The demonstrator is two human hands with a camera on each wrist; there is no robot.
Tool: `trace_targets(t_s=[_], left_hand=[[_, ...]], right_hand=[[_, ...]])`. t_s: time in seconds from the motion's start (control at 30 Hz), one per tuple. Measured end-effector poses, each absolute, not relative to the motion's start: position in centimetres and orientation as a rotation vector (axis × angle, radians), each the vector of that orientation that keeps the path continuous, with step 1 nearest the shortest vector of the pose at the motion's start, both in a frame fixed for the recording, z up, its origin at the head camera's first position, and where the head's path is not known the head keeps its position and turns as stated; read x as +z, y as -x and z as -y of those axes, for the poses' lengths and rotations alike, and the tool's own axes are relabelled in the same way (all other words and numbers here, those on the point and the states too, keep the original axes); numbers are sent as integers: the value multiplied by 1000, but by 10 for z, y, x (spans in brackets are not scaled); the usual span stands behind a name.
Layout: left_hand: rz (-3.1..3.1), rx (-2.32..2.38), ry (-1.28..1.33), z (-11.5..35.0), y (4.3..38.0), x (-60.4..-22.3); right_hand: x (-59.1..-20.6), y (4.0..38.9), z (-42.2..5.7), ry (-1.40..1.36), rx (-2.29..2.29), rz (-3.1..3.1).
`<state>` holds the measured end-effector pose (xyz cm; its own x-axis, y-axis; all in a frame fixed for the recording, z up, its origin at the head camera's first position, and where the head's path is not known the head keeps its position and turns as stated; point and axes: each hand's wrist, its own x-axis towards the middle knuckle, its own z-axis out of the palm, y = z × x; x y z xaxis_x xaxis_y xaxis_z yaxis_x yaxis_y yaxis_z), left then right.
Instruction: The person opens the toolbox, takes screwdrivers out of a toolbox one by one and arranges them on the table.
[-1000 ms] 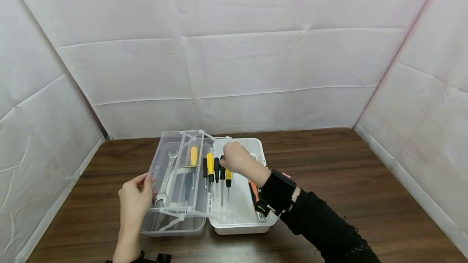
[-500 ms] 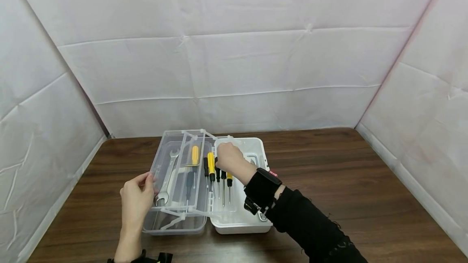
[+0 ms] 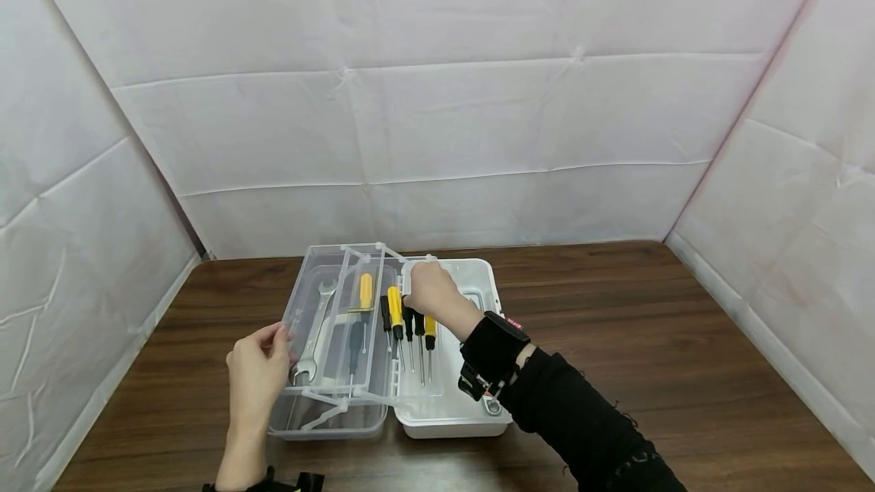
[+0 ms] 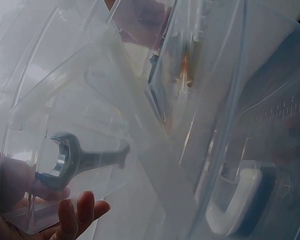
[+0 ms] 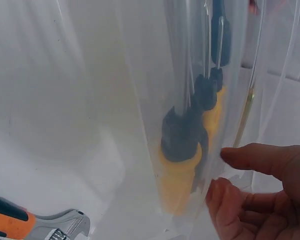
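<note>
My left hand (image 3: 256,370) pinches the left edge of a clear plastic tray (image 3: 301,310); in the left wrist view its fingers wrap the corner. An open-end wrench (image 3: 316,332) and a yellow-handled tool (image 3: 365,291) lie on the left, seen at or through that tray. My right hand (image 3: 437,294) is at the back of a row of screwdrivers, over their handles, among them a yellow-and-black screwdriver (image 3: 394,310). In the right wrist view, thumb and index finger stand slightly apart beside a clear wall; whether they pinch anything is unclear.
The white toolbox base (image 3: 451,430) stands on a wooden table (image 3: 615,325), its clear lid (image 3: 328,431) spread to the left. Clear hinge arms (image 3: 335,401) link the trays. An adjustable wrench (image 5: 65,225) with an orange-and-black handle lies in the base. White sheeting (image 3: 437,127) surrounds the table.
My right hand has shifted left along the screwdriver handles, mostly in the first half second, and holds nearly still since. The left hand stays on the clear tray's edge.
</note>
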<state>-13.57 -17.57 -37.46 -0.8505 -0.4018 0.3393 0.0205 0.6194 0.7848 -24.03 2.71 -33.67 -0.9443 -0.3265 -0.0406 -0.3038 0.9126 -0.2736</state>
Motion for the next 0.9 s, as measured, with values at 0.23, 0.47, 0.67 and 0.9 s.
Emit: trace_targets(t_s=[0.23,0.47,0.67,0.9], left_hand=[[2346,-1154,-300,175,137,-375],[2364,-1176,-320,172,138,-375],[2363,-1173,-321,170,139,-374],[2366,-1171,-323,169,140,-374]], right_hand=[[-338,248,-26,632,-503,-2939],[-342,251,-27,575,-385,-2902],[-343,250,-30,574,-385,-2883],[-348,248,-31,607,-458,-2911]])
